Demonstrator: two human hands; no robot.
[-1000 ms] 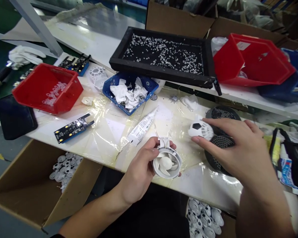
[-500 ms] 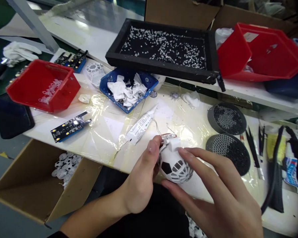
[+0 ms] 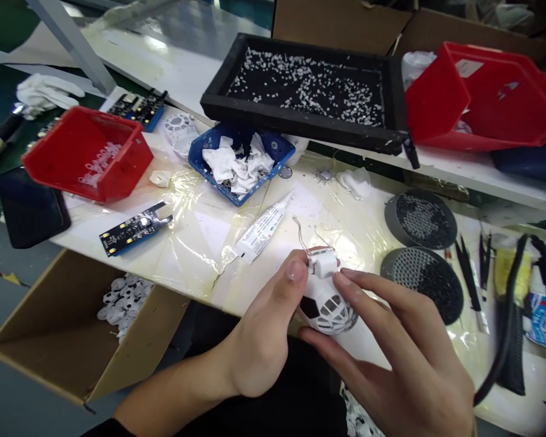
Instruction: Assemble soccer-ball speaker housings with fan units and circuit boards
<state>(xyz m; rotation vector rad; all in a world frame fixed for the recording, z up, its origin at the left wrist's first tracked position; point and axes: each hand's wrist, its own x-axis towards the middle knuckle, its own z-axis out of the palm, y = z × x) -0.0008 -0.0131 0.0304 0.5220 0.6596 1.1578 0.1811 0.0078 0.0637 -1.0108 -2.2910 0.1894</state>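
Between my two hands is a small white ball with black patches and an openwork lattice side [image 3: 330, 312], like a miniature football. A white block [image 3: 324, 265] and a thin wire loop [image 3: 299, 233] stick up from its top. My left hand [image 3: 273, 321] grips the ball from the left, thumb near the block; its other fingers are mostly hidden. My right hand [image 3: 391, 340] is closed round the right side, fingertips by the block and thumb under the lattice. A white glue-like tube [image 3: 264, 229] lies on the table just beyond my hands.
Round grey dishes [image 3: 421, 220] of black bits and tweezers [image 3: 468, 273] lie at right. A black tray [image 3: 300, 118] of white granules overhangs the back. A blue bin [image 3: 198, 159], red bin [image 3: 136, 155], circuit board [image 3: 134, 230] and carton of balls [image 3: 40, 340] are at left.
The view has shifted slightly, so the table's things sit a little further right. The ball has tilted a little in my hands; both hands still hold it.
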